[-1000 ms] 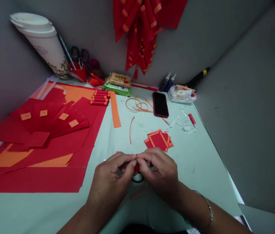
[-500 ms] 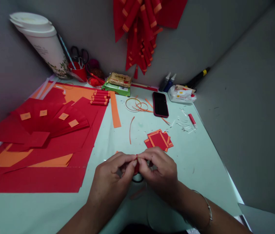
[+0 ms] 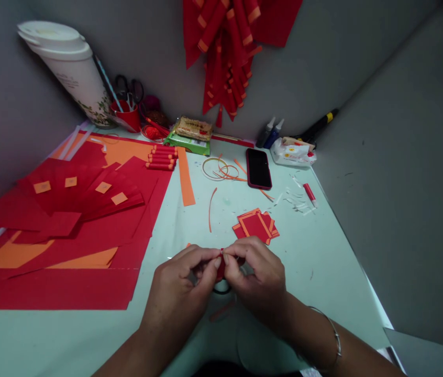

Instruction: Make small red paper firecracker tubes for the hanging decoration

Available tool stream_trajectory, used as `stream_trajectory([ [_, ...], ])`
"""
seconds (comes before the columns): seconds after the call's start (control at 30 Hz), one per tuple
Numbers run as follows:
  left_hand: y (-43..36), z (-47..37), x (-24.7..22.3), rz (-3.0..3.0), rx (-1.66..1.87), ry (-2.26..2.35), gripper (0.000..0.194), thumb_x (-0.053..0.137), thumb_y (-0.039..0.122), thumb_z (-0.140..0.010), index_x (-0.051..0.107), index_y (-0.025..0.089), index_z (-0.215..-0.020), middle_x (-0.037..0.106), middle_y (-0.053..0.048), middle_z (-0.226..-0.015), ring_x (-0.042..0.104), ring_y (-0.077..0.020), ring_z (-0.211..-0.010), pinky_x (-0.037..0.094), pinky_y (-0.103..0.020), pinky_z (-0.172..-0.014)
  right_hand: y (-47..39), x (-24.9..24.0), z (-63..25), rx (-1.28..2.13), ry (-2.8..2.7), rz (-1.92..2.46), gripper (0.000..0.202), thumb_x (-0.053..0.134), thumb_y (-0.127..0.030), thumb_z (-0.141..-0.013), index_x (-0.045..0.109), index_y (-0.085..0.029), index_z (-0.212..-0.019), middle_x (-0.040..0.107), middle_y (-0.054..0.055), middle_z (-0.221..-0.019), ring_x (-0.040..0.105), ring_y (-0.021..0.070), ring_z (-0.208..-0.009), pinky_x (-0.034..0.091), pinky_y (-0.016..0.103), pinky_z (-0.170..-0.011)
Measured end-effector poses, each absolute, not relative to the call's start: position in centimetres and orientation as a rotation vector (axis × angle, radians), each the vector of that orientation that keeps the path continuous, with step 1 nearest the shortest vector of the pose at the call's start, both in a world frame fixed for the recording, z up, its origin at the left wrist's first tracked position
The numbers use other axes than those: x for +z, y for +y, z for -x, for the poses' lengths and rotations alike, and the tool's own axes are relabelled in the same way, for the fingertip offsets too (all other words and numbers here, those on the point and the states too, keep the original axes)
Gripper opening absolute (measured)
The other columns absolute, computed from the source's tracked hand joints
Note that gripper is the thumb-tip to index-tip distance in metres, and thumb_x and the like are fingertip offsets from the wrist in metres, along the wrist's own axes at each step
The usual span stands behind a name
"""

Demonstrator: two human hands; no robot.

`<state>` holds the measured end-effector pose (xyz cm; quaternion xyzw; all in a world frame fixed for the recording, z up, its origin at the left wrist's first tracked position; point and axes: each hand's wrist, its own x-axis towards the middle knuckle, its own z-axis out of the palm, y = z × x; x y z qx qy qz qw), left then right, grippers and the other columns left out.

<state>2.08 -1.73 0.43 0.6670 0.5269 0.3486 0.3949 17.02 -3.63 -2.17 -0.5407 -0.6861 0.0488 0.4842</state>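
You hold a small red piece (image 3: 220, 269) between your left hand (image 3: 182, 285) and right hand (image 3: 258, 277), each grip clamped on it, low over the pale desk (image 3: 323, 283); orange-edged red squares (image 3: 255, 226) lie just beyond, a dark loop (image 3: 221, 292) below.

Held red piece (image 3: 220, 270): matt, paper-like; largely covered, finish only partly readable. Red sheets (image 3: 68, 290): paper or thin card, smooth, matt. Orange strip (image 3: 186, 180): same matt paper look. Tabletop (image 3: 323, 293): smooth, faint sheen. Phone (image 3: 259, 170): glass-like screen, dark and smooth. Bracelet (image 3: 338, 341): bright, polished metal. Green packet (image 3: 182, 143): glossy plastic film. White cup (image 3: 64, 76): smooth, low sheen. Partition (image 3: 386, 173): matt grey.
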Motion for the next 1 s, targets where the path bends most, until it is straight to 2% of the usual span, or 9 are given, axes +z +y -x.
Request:
stream_trajectory([
  [0.2, -1.8, -2.1, 0.0, -1.789, 0.921, 1.337, 0.015, 0.062, 0.018, -0.085, 0.075, 0.025, -0.084, 0.076, 0.001, -0.08, 0.072, -0.0151, -0.079, 0.056, -0.023, -0.067, -3.7, -2.5, -17.1, 0.13, -1.698, 1.301, 0.013, 0.059, -0.013, -0.087, 0.07, -0.019, -0.087, 0.071, 0.003, -0.077, 0.069, 0.0146, -0.071, 0.057, 0.026, -0.066],
  [0.5, -2.0, -2.2, -0.3, -1.918, 1.0, 1.328, 0.016, 0.061, 0.015, -0.085, 0.075, 0.024, -0.085, 0.078, 0.001, -0.079, 0.073, -0.0164, -0.078, 0.058, -0.026, -0.071, -3.7, -2.1, -16.9, 0.028, -1.689, 1.339, 0.016, 0.056, -0.01, -0.083, 0.066, -0.023, -0.08, 0.07, 0.0, -0.071, 0.067, 0.0142, -0.063, 0.056, 0.026, -0.06],
  [0.77, -2.0, -2.1, 0.3, -1.703, 0.883, 1.354, 0.014, 0.062, 0.022, -0.084, 0.075, 0.027, -0.081, 0.077, 0.001, -0.081, 0.072, -0.0175, -0.079, 0.057, -0.027, -0.066, -3.7, -2.0, -16.9, 0.052, -1.664, 1.337, 0.014, 0.057, -0.01, -0.081, 0.065, -0.021, -0.078, 0.067, 0.0, -0.069, 0.065, 0.0146, -0.061, 0.055, 0.026, -0.057],
  [1.0, -1.3, -1.7, 0.8, -1.538, 0.841, 1.432, 0.01, 0.064, 0.03, -0.081, 0.073, 0.024, -0.08, 0.075, 0.001, -0.076, 0.07, -0.0163, -0.07, 0.054, -0.025, -0.061, -3.9, -1.1, -17.2, 0.161, -1.617, 1.259, 0.014, 0.057, -0.008, -0.079, 0.064, -0.019, -0.079, 0.065, 0.001, -0.07, 0.063, 0.013, -0.062, 0.054, 0.023, -0.057],
])
